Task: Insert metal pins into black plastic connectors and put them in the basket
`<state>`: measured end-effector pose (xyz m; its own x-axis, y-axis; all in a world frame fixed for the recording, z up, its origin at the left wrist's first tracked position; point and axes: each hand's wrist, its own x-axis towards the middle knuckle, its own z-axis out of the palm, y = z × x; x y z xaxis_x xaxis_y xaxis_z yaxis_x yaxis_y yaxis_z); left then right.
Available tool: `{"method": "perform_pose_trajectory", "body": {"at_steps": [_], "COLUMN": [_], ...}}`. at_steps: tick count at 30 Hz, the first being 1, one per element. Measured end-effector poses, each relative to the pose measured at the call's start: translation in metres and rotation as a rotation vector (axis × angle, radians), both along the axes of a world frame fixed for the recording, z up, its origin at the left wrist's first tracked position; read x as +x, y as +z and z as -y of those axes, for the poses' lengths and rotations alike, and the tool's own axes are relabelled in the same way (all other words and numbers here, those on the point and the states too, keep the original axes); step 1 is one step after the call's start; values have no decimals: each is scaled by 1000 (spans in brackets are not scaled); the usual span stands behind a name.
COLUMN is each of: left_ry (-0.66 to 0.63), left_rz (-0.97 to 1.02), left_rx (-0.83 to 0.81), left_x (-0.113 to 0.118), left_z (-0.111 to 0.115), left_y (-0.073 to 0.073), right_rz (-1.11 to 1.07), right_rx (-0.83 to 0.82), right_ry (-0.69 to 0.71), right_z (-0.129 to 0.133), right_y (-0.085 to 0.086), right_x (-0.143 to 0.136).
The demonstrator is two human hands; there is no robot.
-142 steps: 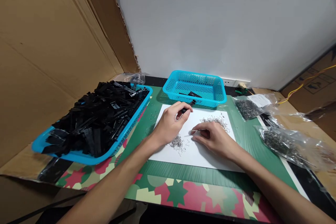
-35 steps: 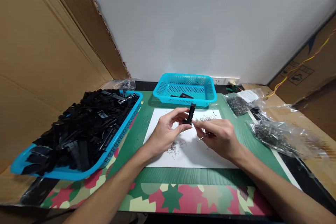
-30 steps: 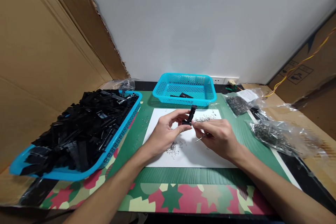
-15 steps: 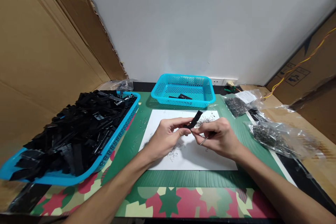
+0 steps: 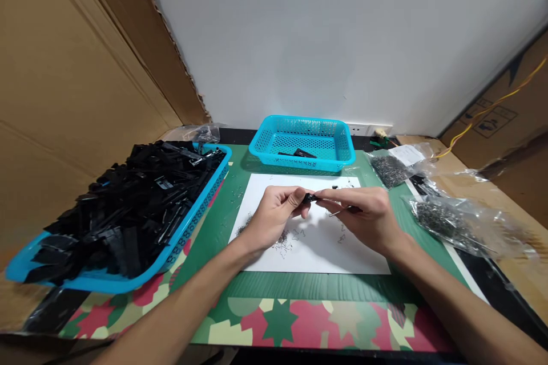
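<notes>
Between the fingertips of both hands, over a white sheet (image 5: 325, 254), is a small black plastic part (image 5: 309, 198). My left hand (image 5: 276, 217) pinches it with thumb and fingers. My right hand (image 5: 363, 214) touches the part's right end with its fingertips. A thin metal rod tool (image 5: 338, 212) is tucked in that same hand, its tip sticking out to the left below the fingers. Small bent wire springs (image 5: 281, 239) lie scattered on the sheet, partly hidden by my left hand and wrist.
A blue basket (image 5: 201, 197) heaped with black plastic parts (image 5: 128, 205) stands at left. Another blue basket (image 5: 302, 164) at the back holds a few black parts. Clear bags of small metal pieces (image 5: 387, 170) lie at right. Cardboard (image 5: 77, 51) rises on the left.
The black part has turned from standing up at a slant to lying lower between my fingers. My right fingers have stretched out along it. The whole view has shifted slightly.
</notes>
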<state>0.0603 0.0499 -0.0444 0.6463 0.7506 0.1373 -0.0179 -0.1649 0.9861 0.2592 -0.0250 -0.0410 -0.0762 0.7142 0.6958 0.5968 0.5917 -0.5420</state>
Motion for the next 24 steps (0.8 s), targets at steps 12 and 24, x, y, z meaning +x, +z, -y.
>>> {"method": "perform_pose_trajectory", "body": {"at_steps": [12, 24], "left_ry": [148, -18], "left_rz": [-247, -400], "left_rx": [400, 479], "left_x": [-9, -14], "left_z": [-6, -4], "left_y": [6, 5], "right_rz": [96, 191], "right_rx": [-204, -297], "right_ry": [-24, 149], "right_z": [-8, -3], "right_y": [-16, 6], "right_x": [12, 18]}}
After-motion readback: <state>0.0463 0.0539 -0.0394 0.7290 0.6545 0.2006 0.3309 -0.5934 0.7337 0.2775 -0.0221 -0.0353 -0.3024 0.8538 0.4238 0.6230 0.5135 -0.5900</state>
